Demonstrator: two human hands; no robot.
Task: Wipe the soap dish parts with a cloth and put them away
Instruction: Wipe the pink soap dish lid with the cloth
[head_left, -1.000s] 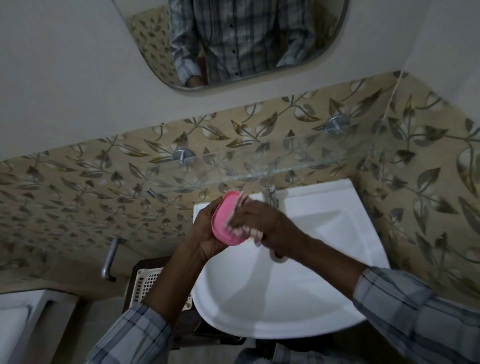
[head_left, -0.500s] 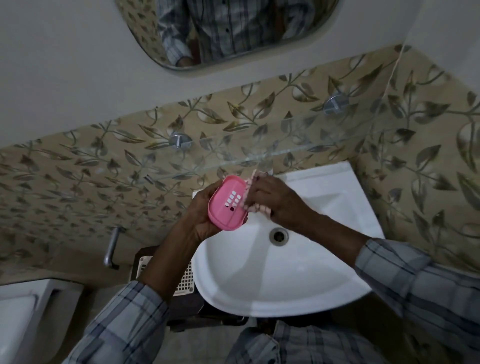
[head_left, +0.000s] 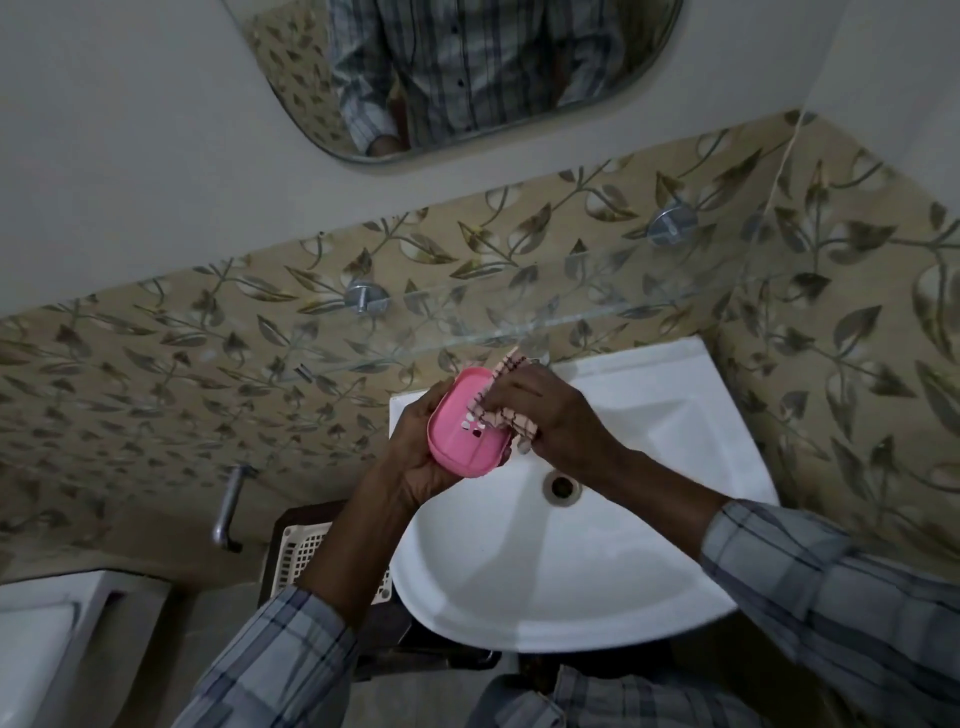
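Pink soap dish tray (head_left: 464, 434) is sitting tilted in the left hand (head_left: 415, 447), whose fingers are curling round its edge, above the white basin (head_left: 649, 545). Right hand (head_left: 550, 415) is clutching a checked cloth (head_left: 506, 410) and pressing it onto the tray's slotted face.

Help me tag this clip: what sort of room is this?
Likely a small bathroom: a white washbasin, a mirror above it, and a glass shelf on leaf-patterned tiles.

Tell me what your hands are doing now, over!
Left hand grips pink oval plastic soap dish part. Right hand rubs checked pink-and-white cloth on it, above white ceramic basin. Nothing in the way.
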